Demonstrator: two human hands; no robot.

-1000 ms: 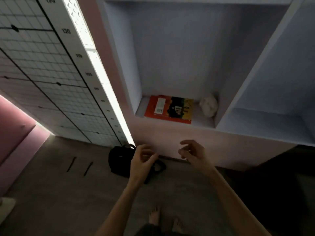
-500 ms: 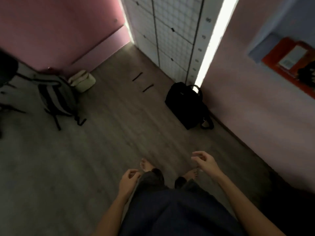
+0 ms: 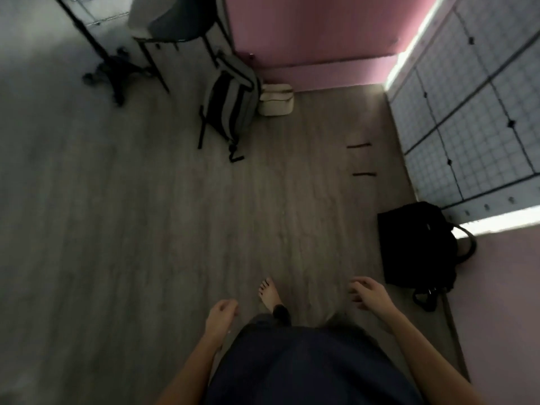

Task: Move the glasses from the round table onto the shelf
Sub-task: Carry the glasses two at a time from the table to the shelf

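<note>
Head view looks down at a grey wood floor with neither the glasses nor the round table anywhere in frame, so where the glasses lie cannot be told. Low in the frame, the left hand hangs loosely curled and empty, and the right hand hangs with fingers loosely spread, also holding nothing. One bare foot is set forward between them. A black bag sits on the floor at right, just beside the right hand in the picture; a grey backpack leans at upper centre near a chair in the upper left. No shelf shows either.

By my reading, this is a walking step with empty hands, most likely heading to fetch glasses. The next move calls for finding the table, probably beyond the frame, and then a light grasp on one glass.
</note>
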